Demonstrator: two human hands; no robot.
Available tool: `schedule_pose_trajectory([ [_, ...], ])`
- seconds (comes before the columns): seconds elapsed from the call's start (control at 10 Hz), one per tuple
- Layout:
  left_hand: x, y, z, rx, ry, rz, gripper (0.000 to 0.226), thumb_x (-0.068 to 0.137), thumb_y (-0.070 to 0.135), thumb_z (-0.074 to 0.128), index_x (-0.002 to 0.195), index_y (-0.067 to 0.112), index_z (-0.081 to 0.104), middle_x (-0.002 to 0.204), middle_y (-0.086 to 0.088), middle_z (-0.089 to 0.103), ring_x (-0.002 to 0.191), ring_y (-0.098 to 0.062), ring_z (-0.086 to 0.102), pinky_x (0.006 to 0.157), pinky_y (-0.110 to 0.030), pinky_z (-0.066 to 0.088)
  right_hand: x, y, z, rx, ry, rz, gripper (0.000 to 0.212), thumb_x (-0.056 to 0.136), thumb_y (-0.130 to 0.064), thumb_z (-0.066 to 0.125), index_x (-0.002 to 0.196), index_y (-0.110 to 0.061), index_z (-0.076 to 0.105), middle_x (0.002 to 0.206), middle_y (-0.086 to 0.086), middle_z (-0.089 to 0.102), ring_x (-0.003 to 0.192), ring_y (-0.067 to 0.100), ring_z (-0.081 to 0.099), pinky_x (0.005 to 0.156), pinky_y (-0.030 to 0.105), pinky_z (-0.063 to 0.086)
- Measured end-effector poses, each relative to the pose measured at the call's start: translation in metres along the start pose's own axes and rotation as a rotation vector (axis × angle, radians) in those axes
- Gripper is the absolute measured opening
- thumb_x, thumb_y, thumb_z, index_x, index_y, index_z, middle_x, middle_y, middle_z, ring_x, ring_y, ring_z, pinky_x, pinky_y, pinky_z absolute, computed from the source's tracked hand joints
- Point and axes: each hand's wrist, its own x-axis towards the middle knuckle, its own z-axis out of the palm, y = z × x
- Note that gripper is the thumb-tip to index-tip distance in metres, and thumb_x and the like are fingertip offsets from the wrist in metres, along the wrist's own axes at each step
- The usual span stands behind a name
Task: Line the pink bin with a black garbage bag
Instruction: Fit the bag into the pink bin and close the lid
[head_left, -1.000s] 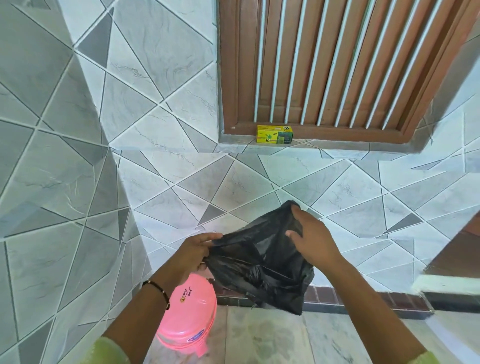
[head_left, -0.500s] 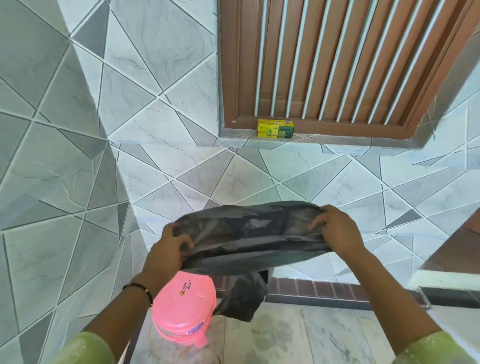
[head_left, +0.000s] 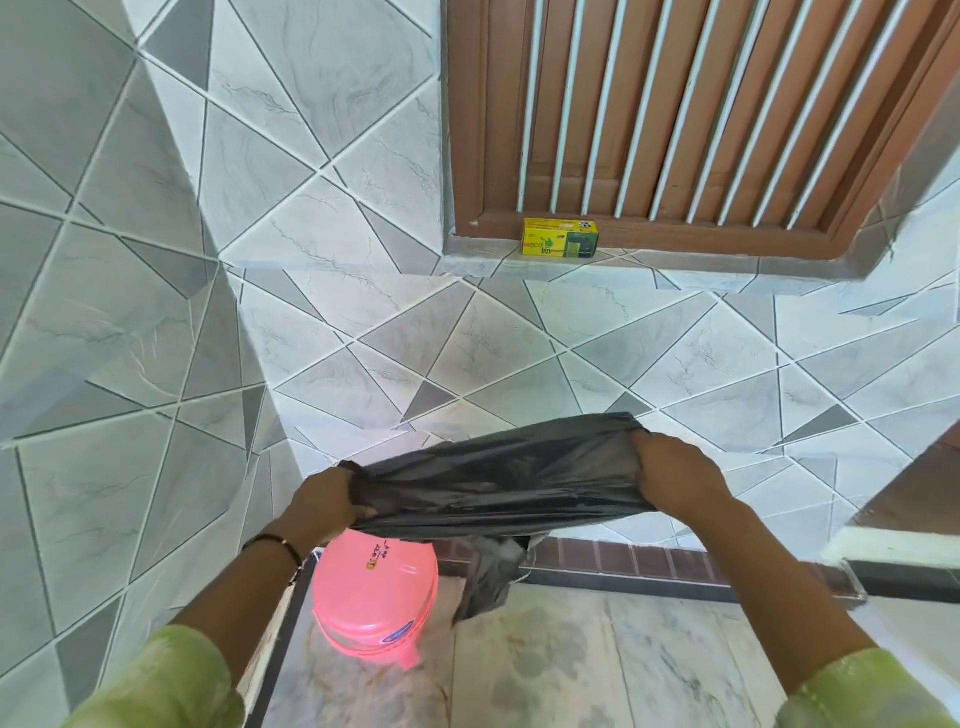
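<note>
Pink bin (head_left: 375, 597) sits lidded on the floor; my left hand (head_left: 323, 503) and right hand (head_left: 675, 478) grip the black garbage bag (head_left: 493, 478) stretched above it

Left hand (head_left: 324, 501), right hand (head_left: 675, 480) spread apart, each grip clenched (arms extended).

Yellow-and-green box (head_left: 560, 237) on the sill below the slatted wooden window (head_left: 675, 114): printed "eco bin"; smaller print illegible. Pink bin (head_left: 375, 597) lid, lower left of that window: dark handwritten marks, a small sticker and a blue oval label, none legible.
</note>
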Motion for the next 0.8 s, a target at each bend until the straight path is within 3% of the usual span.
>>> schedule_pose_trajectory([
  [0.1, -0.003, 0.009, 0.000, -0.053, -0.041, 0.129, 0.039, 0.083, 0.008, 0.061, 0.120, 0.018, 0.060, 0.123, -0.011, 0.063, 0.113, -0.029, 0.059, 0.094, -0.027, 0.044, -0.003, -0.009, 0.001, -0.035, -0.123, -0.059, 0.047, 0.087, -0.011, 0.044, 0.131, -0.026, 0.041, 0.116, 0.011, 0.060, 0.103, 0.033, 0.059, 0.080, 0.036, 0.047],
  [0.2, -0.002, 0.021, -0.007, -0.052, -0.176, 0.212, 0.045, 0.078, -0.010, 0.046, 0.091, 0.021, 0.076, 0.108, -0.006, 0.071, 0.103, -0.023, 0.064, 0.087, -0.020, 0.046, -0.002, -0.023, -0.005, -0.133, -0.194, -0.091, 0.034, 0.091, -0.011, 0.042, 0.121, -0.014, 0.057, 0.121, 0.014, 0.060, 0.110, 0.034, 0.058, 0.089, 0.036, 0.045],
  [0.3, 0.009, 0.037, -0.044, 0.160, -0.009, 0.205, 0.038, 0.080, 0.000, 0.049, 0.106, 0.019, 0.070, 0.112, -0.008, 0.068, 0.105, -0.029, 0.062, 0.089, -0.030, 0.048, 0.011, -0.024, -0.032, -0.233, -0.086, -0.034, 0.035, 0.088, -0.008, 0.042, 0.120, -0.006, 0.056, 0.122, 0.016, 0.060, 0.111, 0.035, 0.059, 0.089, 0.039, 0.047],
  [0.4, 0.007, 0.060, -0.102, -0.026, 0.510, 0.134, 0.030, 0.087, 0.011, 0.050, 0.115, 0.010, 0.057, 0.111, -0.019, 0.064, 0.101, -0.040, 0.060, 0.087, -0.043, 0.049, 0.021, -0.015, -0.090, -0.118, 0.185, 0.062, 0.033, 0.090, -0.012, 0.041, 0.120, -0.009, 0.054, 0.114, 0.021, 0.062, 0.105, 0.040, 0.060, 0.083, 0.041, 0.048],
  [0.5, -0.023, 0.083, -0.135, -0.418, 1.116, 0.310, 0.043, 0.088, 0.009, 0.053, 0.130, 0.012, 0.047, 0.129, -0.017, 0.052, 0.113, -0.028, 0.054, 0.098, -0.037, 0.043, 0.002, -0.017, -0.127, 0.130, 0.654, 0.102, 0.027, 0.093, -0.019, 0.045, 0.118, -0.009, 0.048, 0.092, 0.027, 0.063, 0.089, 0.047, 0.059, 0.067, 0.041, 0.041],
  [0.6, -0.005, 0.060, -0.083, -0.242, 0.743, 0.237, 0.041, 0.093, 0.018, 0.045, 0.133, 0.026, 0.043, 0.136, -0.010, 0.049, 0.108, -0.017, 0.052, 0.101, -0.034, 0.043, -0.003, -0.023, -0.082, 0.220, 0.528, 0.188, 0.024, 0.092, -0.013, 0.044, 0.110, -0.004, 0.057, 0.098, 0.023, 0.065, 0.091, 0.043, 0.062, 0.072, 0.043, 0.046],
  [0.7, 0.014, -0.008, 0.019, 0.290, -0.212, 0.051, 0.045, 0.090, 0.032, 0.044, 0.134, 0.022, 0.046, 0.139, -0.009, 0.051, 0.121, -0.027, 0.052, 0.104, -0.039, 0.042, -0.017, -0.015, 0.030, -0.036, -0.462, 0.167, 0.036, 0.092, -0.014, 0.041, 0.125, -0.007, 0.054, 0.129, 0.014, 0.058, 0.117, 0.030, 0.057, 0.095, 0.034, 0.046],
  [0.8, 0.017, -0.013, 0.025, 0.315, -0.140, 0.152, 0.049, 0.090, 0.033, 0.046, 0.138, 0.024, 0.041, 0.137, -0.007, 0.053, 0.122, -0.027, 0.053, 0.102, -0.035, 0.043, -0.019, -0.005, 0.057, -0.069, -0.415, 0.036, 0.038, 0.089, -0.018, 0.041, 0.124, -0.017, 0.055, 0.129, 0.007, 0.059, 0.118, 0.025, 0.057, 0.097, 0.033, 0.047],
])
